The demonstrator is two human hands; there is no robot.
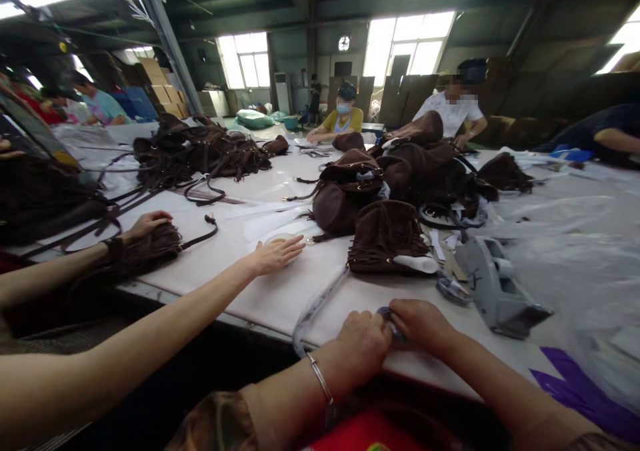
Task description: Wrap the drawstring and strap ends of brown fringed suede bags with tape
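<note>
My left hand [364,344], with a silver bangle at its wrist, is closed near the table's front edge. Right beside it, my right hand [420,324] is closed too. Both grip the end of a strap wrapped in clear film [320,306], and a small dark part of it shows between them. The strap loops from my hands up to a dark brown fringed bag [386,234], which lies on the white table [280,294] just beyond. A white wrapped piece [416,264] sticks out at the bag's lower right.
A co-worker's arms reach in from the left, one hand [277,254] flat near a tape roll, the other on a brown bag [150,248]. Brown bags [345,204] are piled behind. A grey tape dispenser [495,284], plastic film [575,264] and purple material [583,384] lie right.
</note>
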